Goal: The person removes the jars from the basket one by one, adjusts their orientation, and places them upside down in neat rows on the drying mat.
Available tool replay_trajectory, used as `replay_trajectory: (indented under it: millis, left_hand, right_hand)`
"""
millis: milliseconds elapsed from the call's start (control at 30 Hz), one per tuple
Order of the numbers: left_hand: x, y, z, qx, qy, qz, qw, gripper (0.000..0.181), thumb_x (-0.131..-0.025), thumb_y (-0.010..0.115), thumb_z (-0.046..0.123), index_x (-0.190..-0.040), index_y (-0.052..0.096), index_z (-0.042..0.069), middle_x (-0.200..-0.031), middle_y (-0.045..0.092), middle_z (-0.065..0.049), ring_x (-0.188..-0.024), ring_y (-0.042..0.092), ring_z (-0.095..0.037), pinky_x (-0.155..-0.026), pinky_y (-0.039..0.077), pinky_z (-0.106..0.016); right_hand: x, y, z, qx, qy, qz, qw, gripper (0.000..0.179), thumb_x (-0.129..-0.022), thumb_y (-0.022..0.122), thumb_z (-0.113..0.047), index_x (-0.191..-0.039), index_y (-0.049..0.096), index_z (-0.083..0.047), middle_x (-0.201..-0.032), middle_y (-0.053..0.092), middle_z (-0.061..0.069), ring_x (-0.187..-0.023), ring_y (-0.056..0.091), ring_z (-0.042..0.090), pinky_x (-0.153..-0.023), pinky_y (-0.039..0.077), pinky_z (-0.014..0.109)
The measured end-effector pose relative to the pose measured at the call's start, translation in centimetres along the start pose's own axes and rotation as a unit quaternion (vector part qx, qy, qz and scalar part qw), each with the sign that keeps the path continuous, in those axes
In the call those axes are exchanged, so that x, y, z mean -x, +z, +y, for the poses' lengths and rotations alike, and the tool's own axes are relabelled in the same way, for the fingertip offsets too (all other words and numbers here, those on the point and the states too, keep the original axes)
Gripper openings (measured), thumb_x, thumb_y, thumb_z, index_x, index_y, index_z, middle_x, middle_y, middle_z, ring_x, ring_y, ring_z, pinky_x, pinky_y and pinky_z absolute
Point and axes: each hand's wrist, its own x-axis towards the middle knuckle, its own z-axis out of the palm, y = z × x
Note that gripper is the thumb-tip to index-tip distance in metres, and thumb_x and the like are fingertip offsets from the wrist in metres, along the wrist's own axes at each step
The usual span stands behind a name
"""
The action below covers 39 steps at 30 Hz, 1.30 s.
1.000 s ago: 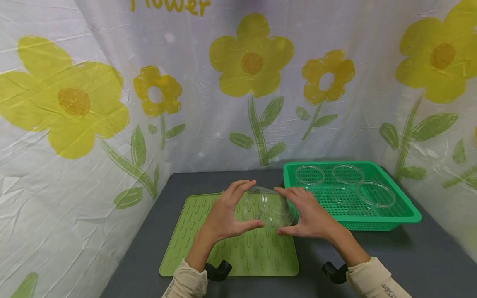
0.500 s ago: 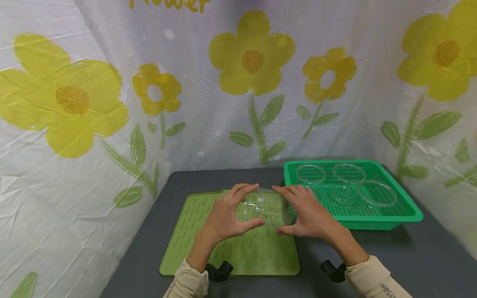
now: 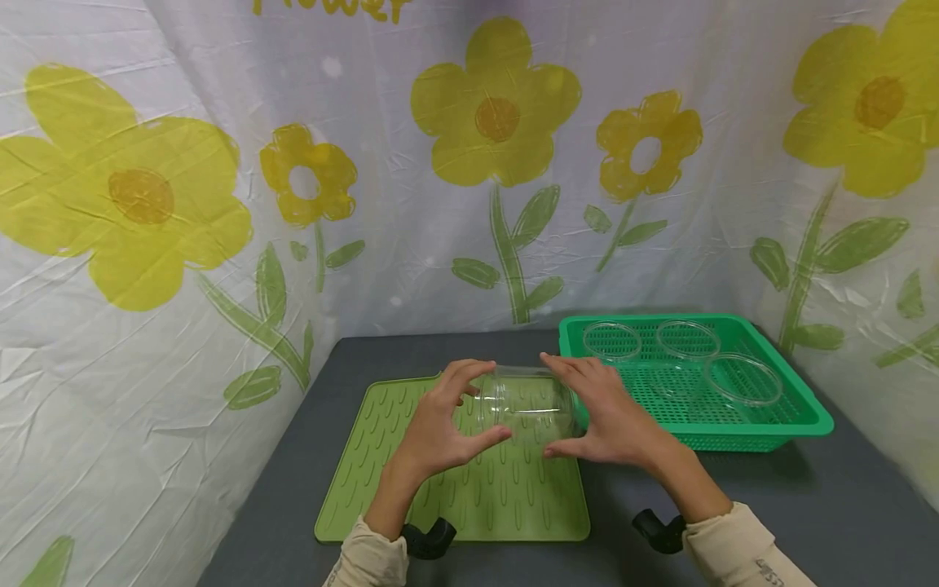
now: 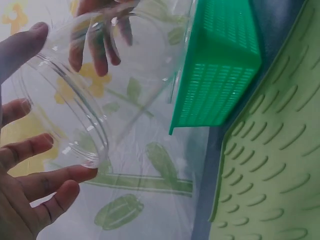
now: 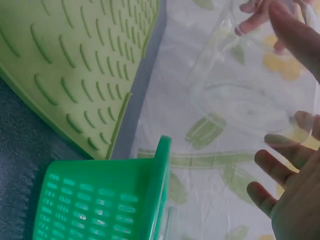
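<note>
While the left hand grips a clear jar, the right hand holds it.

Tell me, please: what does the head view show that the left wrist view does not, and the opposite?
Only the head view: sleeves, black wrist devices, yellow lettering.
Only the left wrist view: all four fingers of the left hand distinctly.
Both: that hand, the right hand, clear container, green basket, ribbed mat, flowered curtain.
</note>
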Motion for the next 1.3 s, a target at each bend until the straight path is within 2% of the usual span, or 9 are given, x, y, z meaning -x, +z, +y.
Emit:
replay_trajectory:
  millis: [100,167,333,467,633,767,1000,1133,1300]
  left_hand:
    - [0.1,0.0,-0.2,0.009,-0.002,0.012,0.9999,0.078,-0.084,0.084,0.041,-0.151,0.045,0.029,-0.149,0.049,0.001,-0.109,0.068,-0.019,-0.085,0.057,-0.036]
    - [0.2,0.0,-0.3,0.017,0.001,0.02,0.9996,0.077,-0.085,0.082,0.043,-0.151,0.045,0.028,-0.15,0.049,0.0,-0.109,0.068,-0.019,-0.083,0.056,-0.036]
    - [0.5,0.2,-0.6,0.047,0.012,0.042,0.9979,0.076,-0.087,0.08,0.045,-0.15,0.047,0.02,-0.15,0.049,-0.004,-0.109,0.068,-0.02,-0.082,0.054,-0.034]
    - [0.6,0.4,-0.7,0.066,0.024,0.06,0.9957,0.076,-0.086,0.08,0.044,-0.149,0.048,0.015,-0.148,0.05,-0.007,-0.108,0.068,-0.022,-0.081,0.054,-0.035]
    - [0.5,0.7,-0.6,0.082,0.032,0.073,0.9934,0.076,-0.086,0.08,0.044,-0.15,0.047,0.017,-0.149,0.049,-0.009,-0.11,0.068,-0.024,-0.082,0.054,-0.037]
    - [0.5,0.9,-0.5,0.088,0.038,0.08,0.9922,0.076,-0.089,0.076,0.05,-0.15,0.046,0.016,-0.149,0.049,-0.01,-0.111,0.068,-0.025,-0.082,0.054,-0.036]
    - [0.6,1.3,-0.3,0.1,0.038,0.081,0.9909,0.077,-0.091,0.069,0.057,-0.15,0.045,0.013,-0.151,0.046,-0.011,-0.114,0.066,-0.026,-0.083,0.053,-0.035]
    - [0.6,1.6,-0.4,0.099,0.034,0.08,0.9912,0.078,-0.092,0.068,0.058,-0.151,0.044,0.012,-0.152,0.045,-0.011,-0.116,0.066,-0.027,-0.083,0.054,-0.035]
    - [0.8,1.7,-0.6,0.099,0.026,0.072,0.9921,0.082,-0.091,0.066,0.061,-0.152,0.042,0.011,-0.153,0.044,-0.012,-0.119,0.065,-0.032,-0.083,0.055,-0.035]
  right_hand:
    - [0.2,-0.2,0.4,-0.05,0.022,0.005,0.9985,0.117,-0.069,0.093,-0.047,-0.162,0.029,-0.021,-0.157,0.044,0.015,-0.143,0.039,0.044,-0.107,0.029,0.076]
    - [0.4,-0.3,0.8,-0.09,0.04,0.013,0.9951,0.114,-0.07,0.093,-0.043,-0.162,0.029,-0.02,-0.157,0.042,0.015,-0.142,0.039,0.044,-0.106,0.032,0.075]
    - [0.8,-0.5,1.6,-0.163,0.064,0.024,0.9842,0.108,-0.074,0.092,-0.035,-0.161,0.029,-0.021,-0.156,0.043,0.013,-0.136,0.046,0.038,-0.104,0.042,0.066]
    - [1.0,-0.5,2.1,-0.206,0.074,0.006,0.9758,0.106,-0.077,0.09,-0.034,-0.161,0.028,-0.02,-0.156,0.043,0.014,-0.133,0.05,0.038,-0.103,0.044,0.06]
    - [0.9,-0.4,2.9,-0.274,0.085,-0.026,0.9577,0.103,-0.083,0.084,-0.039,-0.163,0.024,-0.016,-0.152,0.044,0.022,-0.118,0.059,0.033,-0.092,0.052,0.052]
    - [0.8,-0.1,3.0,-0.32,0.081,-0.035,0.9431,0.1,-0.086,0.081,-0.041,-0.163,0.023,-0.016,-0.151,0.041,0.028,-0.107,0.062,0.027,-0.085,0.054,0.043]
    - [0.7,0.0,2.7,-0.381,0.079,-0.049,0.9198,0.092,-0.091,0.077,-0.038,-0.164,0.021,-0.025,-0.162,0.025,0.027,-0.112,0.067,0.024,-0.082,0.056,0.043]
    - [0.7,-0.1,2.5,-0.392,0.079,-0.052,0.915,0.087,-0.093,0.076,-0.029,-0.162,0.023,-0.031,-0.163,0.026,0.023,-0.109,0.066,0.023,-0.079,0.057,0.043]
    - [0.6,-0.2,2.5,-0.383,0.077,-0.042,0.9195,0.083,-0.093,0.074,-0.02,-0.161,0.027,-0.03,-0.153,0.039,0.02,-0.103,0.065,0.021,-0.08,0.054,0.044]
